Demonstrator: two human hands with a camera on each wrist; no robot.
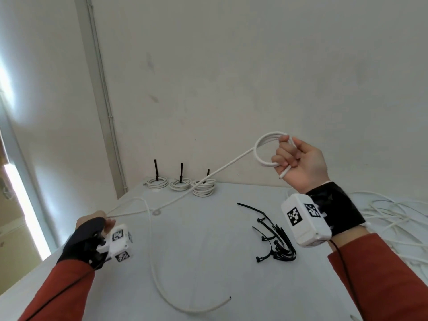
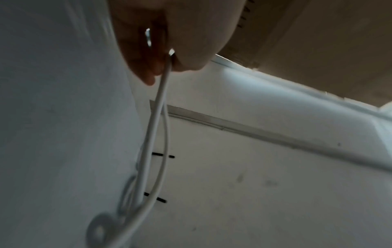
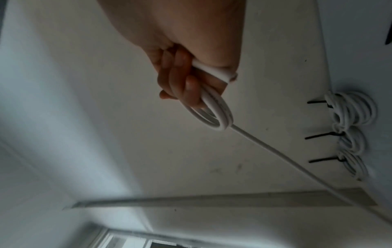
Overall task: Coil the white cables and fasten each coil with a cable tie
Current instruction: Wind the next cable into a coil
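Coiling under way: right hand [image 1: 298, 163] clutches a few loops of white cable [image 1: 264, 163] held above the table [image 1: 208, 262], left hand [image 1: 95, 228] pinches its slack; next, another loop likely needs slack fed across

A white cable [image 1: 222, 169] makes a small ring in the right hand [image 1: 301, 161], high over the table [image 1: 208, 262]. It runs tight down to the left hand [image 1: 92, 225]. Three tied coils [image 1: 180, 184] sit at the far edge. Black cable ties [image 1: 275, 237] lie piled near the right edge, beside loose white cables [image 1: 389, 218].
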